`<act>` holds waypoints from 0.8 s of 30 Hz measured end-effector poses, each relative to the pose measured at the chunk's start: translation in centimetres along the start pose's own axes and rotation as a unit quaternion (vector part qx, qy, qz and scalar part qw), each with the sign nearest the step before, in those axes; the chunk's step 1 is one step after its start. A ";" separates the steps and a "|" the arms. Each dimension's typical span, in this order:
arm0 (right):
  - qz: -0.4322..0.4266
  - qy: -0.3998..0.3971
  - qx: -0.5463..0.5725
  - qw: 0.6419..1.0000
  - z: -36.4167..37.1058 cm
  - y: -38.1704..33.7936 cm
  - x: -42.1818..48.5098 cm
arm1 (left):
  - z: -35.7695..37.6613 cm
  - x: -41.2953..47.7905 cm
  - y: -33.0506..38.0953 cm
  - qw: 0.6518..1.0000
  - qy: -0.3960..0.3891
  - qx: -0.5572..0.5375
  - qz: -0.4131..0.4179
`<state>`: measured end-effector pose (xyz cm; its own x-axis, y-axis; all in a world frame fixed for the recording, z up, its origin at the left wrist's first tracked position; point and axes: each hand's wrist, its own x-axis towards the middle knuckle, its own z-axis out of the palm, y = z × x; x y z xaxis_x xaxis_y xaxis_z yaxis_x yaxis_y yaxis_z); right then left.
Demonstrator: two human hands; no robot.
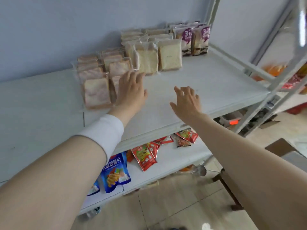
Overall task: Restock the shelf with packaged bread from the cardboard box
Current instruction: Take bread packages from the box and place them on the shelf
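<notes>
Left forearm (49, 171) is nearest, white band (106, 131) around it short of the wrist. Right forearm (249, 163) is bare.

Left hand (131, 90): flat, palm down, fingers straight, gripping nothing. It lies over the front pack of the right-hand pink row and looks to be touching it, but I can't confirm contact.

Right hand (187, 102): fingers spread and loosely bent, hovering over bare shelf (216, 83), holding nothing.

Bread on the shelf, left to right:
- pink-marbled bread packs (96, 93), two overlapping rows running near to far
- plain toast packs (169, 55), centre far
- purple-label packs (200, 40), far right, upright against the frame

Cardboard flap (279, 146) low on the right is probably the box. Contents not visible.

Step, as I read it: squaring the pink row after a placement.
- Push with the flat palm, not the fingertips. The slices are soft and will dent.
- The clear film is slick, so packs shingle and slide. Press lightly and nudge toward the wall.
- Keep the front edges aligned with the left pink row.
- The right hand is free, so send it to the box for the next pack.

The shelf surface is matt white with a fine texture. The near and right areas are bare, so there's room to fill.

On the lower shelf (174, 156): blue chip bag (116, 173) and red sachets (144, 158), both glossy foil. Leave them.
</notes>
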<state>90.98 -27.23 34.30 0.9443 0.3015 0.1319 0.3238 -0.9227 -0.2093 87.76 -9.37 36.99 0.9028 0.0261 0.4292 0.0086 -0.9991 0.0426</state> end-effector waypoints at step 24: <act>0.337 -0.259 -0.183 0.886 2.5 53.9 -29.4 | 22.7 -5.9 58.9 0.803 -0.348 0.042 0.483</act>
<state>80.78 -85.20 16.75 0.8467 -0.3655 -0.3867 -0.2755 -0.9229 0.2690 92.70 -69.13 16.52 0.5273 -0.7582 -0.3835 -0.8370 -0.5411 -0.0811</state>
